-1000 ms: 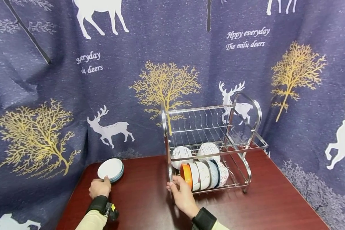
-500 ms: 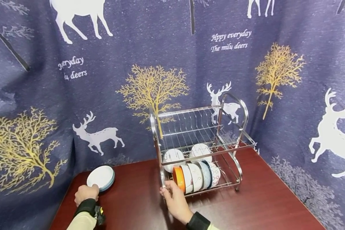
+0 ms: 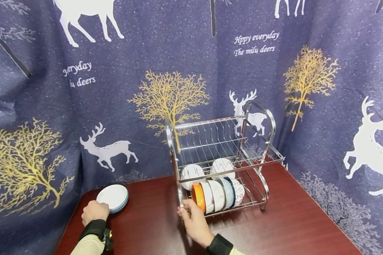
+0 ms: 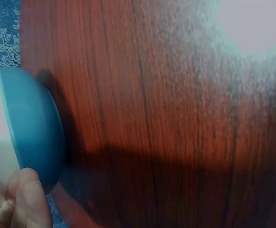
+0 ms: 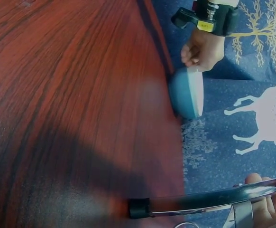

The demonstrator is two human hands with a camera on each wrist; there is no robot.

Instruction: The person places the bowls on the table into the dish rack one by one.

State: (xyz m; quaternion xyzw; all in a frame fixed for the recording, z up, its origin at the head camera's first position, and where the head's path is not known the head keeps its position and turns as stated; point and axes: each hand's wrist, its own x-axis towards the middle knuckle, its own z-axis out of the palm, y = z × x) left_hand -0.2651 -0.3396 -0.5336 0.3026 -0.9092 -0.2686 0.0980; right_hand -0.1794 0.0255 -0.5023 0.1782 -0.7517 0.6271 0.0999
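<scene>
At the table's left back corner, my left hand (image 3: pixel 95 211) pinches the near rim of a bowl (image 3: pixel 113 197), white inside and blue outside. The left wrist view shows fingertips (image 4: pixel 30 202) against the blue side of the bowl (image 4: pixel 36 128); the thumb is partly out of frame. My right hand (image 3: pixel 195 223) holds the lower left front post of a two-tier metal dish rack (image 3: pixel 215 175). In the right wrist view, the fingers (image 5: pixel 267 209) curl round this metal post (image 5: pixel 204 199).
On the rack's lower tier, several bowls stand on edge in a row, with an orange bowl (image 3: pixel 198 198) leftmost. Behind them are two white bowls (image 3: pixel 192 174). Thin wire dividers line the upper tier. A printed curtain (image 3: pixel 146 42) hangs behind the red-brown table (image 3: pixel 150 226).
The head view has swung right, so everything sits further left in it. Both hands stay where they were, the left at the bowl and the right on the rack's post.
</scene>
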